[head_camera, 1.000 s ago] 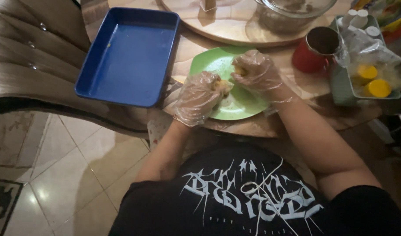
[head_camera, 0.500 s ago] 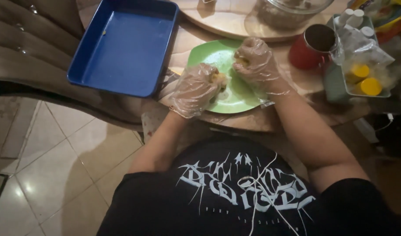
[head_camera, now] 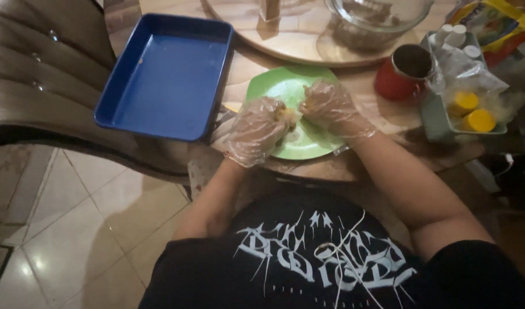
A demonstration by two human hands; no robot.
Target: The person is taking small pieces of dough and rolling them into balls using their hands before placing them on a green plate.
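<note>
Seen from the head camera, both hands wear thin clear plastic gloves and meet over a round green plastic plate (head_camera: 285,91) that sits at the near edge of the pale stone table (head_camera: 383,154). The left hand (head_camera: 255,130) curls its fingers around a small yellowish lump of food (head_camera: 286,116), which lies over the middle of the plate. The right hand (head_camera: 329,106) is bunched just beside it, fingertips drawn together toward the same lump; whether it actually pinches the food I cannot tell. Left of the plate, an empty-looking deep blue rectangular tray (head_camera: 165,74) overhangs the table's left edge. Right of the plate stands a red metal mug (head_camera: 404,71), and beyond it a grey-green tub of small bottles with yellow caps (head_camera: 471,111). At the far edge rest a round pale board (head_camera: 285,40) and a clear glass bowl (head_camera: 377,20)
</note>
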